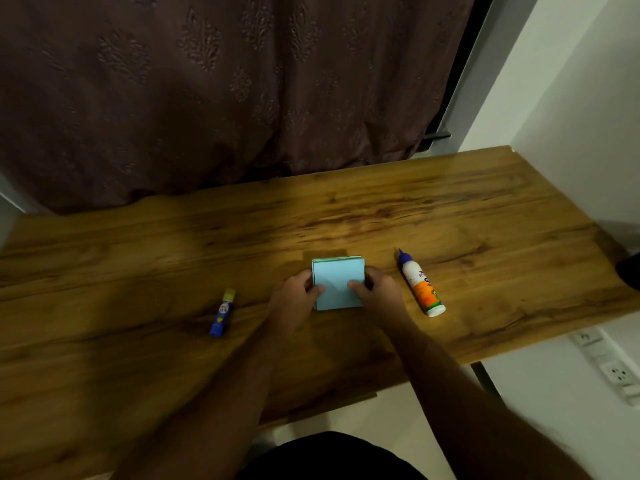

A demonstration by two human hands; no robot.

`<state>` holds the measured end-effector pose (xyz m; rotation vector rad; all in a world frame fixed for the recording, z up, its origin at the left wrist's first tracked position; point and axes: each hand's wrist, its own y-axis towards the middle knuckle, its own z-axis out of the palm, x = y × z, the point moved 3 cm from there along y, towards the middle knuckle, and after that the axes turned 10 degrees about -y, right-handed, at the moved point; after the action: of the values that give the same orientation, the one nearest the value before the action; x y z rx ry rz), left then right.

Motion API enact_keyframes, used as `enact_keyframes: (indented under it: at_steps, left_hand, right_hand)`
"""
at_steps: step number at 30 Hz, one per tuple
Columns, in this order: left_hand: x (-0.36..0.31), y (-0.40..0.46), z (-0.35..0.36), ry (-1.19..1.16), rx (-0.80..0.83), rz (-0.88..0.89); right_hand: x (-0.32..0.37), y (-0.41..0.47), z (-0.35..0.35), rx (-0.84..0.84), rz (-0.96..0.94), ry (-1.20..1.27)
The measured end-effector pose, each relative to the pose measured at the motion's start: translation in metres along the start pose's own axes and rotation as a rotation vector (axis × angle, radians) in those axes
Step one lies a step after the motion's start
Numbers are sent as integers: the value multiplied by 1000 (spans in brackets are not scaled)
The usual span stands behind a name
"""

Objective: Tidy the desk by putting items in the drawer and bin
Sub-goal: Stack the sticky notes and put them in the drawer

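Note:
A stack of light blue paper squares [337,277] with a green edge lies in the middle of the wooden desk [467,220]. My left hand [296,294] grips its left side, thumb on top. On the right side my right hand [375,289] grips the stack the same way. A small blue glue stick [222,313] with a yellow cap lies to the left. To the right lies a white glue bottle [420,285] with an orange label and a blue nozzle. No drawer or bin is in view.
A dark patterned curtain [225,91] hangs behind the desk. A white wall [588,116] stands at the right, with wall sockets [613,368] below the desk edge. A dark object [632,271] pokes in at the right edge.

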<state>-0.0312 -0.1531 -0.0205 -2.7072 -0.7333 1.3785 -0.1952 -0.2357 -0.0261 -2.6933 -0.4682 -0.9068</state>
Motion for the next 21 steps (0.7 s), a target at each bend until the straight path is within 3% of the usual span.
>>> enact_keyframes:
  at_steps: [11, 21]
  left_hand:
    - [2, -10, 9, 31, -25, -121]
    - [21, -35, 8, -168, -46, -153]
  right_hand:
    - [-7, -2, 7, 79, 153, -51]
    - [-11, -12, 10, 27, 186, -130]
